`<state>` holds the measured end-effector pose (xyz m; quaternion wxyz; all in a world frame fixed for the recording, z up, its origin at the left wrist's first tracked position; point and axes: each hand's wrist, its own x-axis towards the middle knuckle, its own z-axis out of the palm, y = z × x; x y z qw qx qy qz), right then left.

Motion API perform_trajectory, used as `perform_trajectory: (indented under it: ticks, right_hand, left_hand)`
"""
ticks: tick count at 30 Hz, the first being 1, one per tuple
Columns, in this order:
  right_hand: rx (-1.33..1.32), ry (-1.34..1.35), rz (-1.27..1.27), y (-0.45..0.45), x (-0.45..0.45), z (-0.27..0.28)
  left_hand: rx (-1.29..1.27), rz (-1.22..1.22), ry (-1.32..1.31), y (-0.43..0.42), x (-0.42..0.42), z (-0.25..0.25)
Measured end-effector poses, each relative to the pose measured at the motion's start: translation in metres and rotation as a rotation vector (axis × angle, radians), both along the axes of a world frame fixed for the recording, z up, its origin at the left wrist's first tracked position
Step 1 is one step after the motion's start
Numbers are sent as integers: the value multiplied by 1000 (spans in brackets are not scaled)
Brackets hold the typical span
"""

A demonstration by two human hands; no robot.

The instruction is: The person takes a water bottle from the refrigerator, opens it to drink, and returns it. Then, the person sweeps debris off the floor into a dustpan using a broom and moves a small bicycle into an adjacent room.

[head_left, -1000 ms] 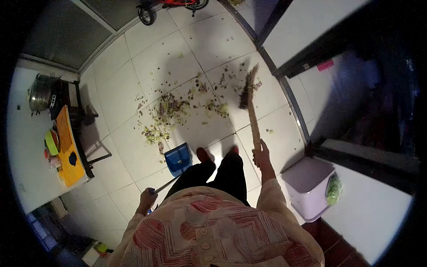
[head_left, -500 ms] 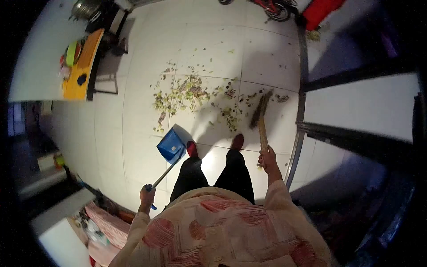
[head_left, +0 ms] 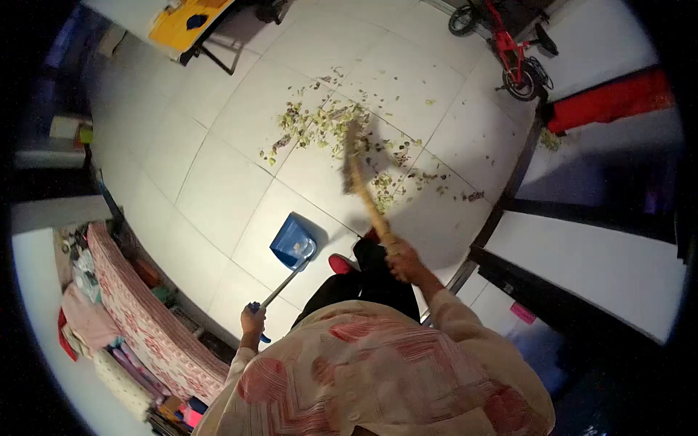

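Observation:
My left hand [head_left: 252, 320] is closed round the handle of a blue long-handled dustpan [head_left: 291, 240]. The pan is low by the floor, left of my feet, its open side facing away from me. In my right hand [head_left: 404, 260] I grip the wooden handle of a broom [head_left: 372, 207], whose dark, blurred bristles reach forward over the litter. Scattered green and brownish leaf scraps [head_left: 313, 125] lie across the white tiles beyond the dustpan, with a smaller patch [head_left: 385, 187] right of the bristles.
A red bicycle [head_left: 512, 54] stands at the back right near a red cloth [head_left: 611, 102]. A yellow table [head_left: 174, 29] is at the back left. To the left is a floral-covered bed or couch [head_left: 153, 305] with heaped cloths. A dark door track [head_left: 502, 196] edges the right side.
My right hand and the broom have swung left, from the right edge of the litter to its middle. My view has turned rightward. The dustpan stays in my left hand.

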<state>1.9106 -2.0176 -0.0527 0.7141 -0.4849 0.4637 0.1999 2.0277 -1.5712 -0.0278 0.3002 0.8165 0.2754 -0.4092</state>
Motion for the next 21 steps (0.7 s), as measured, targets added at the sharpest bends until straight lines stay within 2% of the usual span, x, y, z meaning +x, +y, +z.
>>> perform_trajectory:
  ticks: [2,4,5,6,7,9,11,13,14,15,16,18,21]
  right_hand:
    - [65,-6,103,49,12,-21]
    - [69,-35,170,77,25,-35]
    - [127,75,226,88,39,-39]
    - [183,185,283,95,45,-40]
    - [195,181,300,95,41,-42]
    - [286,152,352,75,19,-85]
    - [233,120,287,25,2,-96]
    - [154,84,177,-41,-18,-88]
    - [111,110,153,-74,-23,-77]
    - [73,248,130,-102,-19,-58]
    - [-29,214,246,-130,-24,-38]
    - [40,294,40,-185,-34,-30]
    - [-114,323,91,-219,-2,20]
  left_hand:
    - [91,15,23,12,-27,9]
    - [63,94,22,22,-59,4]
    - [35,150,-4,29,-67,5]
    - [80,20,-2,32,-71,9]
    - [93,36,-6,36,-84,11]
    - [107,103,-47,36,-105,7]
    - [192,55,-49,27,-111,9]
    - [270,-153,-27,13,-104,22]
    - [227,-2,-98,13,-116,13]
    - [231,8,-99,9,-117,15]
    - [282,2,-66,5,-117,18]
    - [336,11,-35,-7,-119,27]
    - [298,196,-78,-20,-121,29]
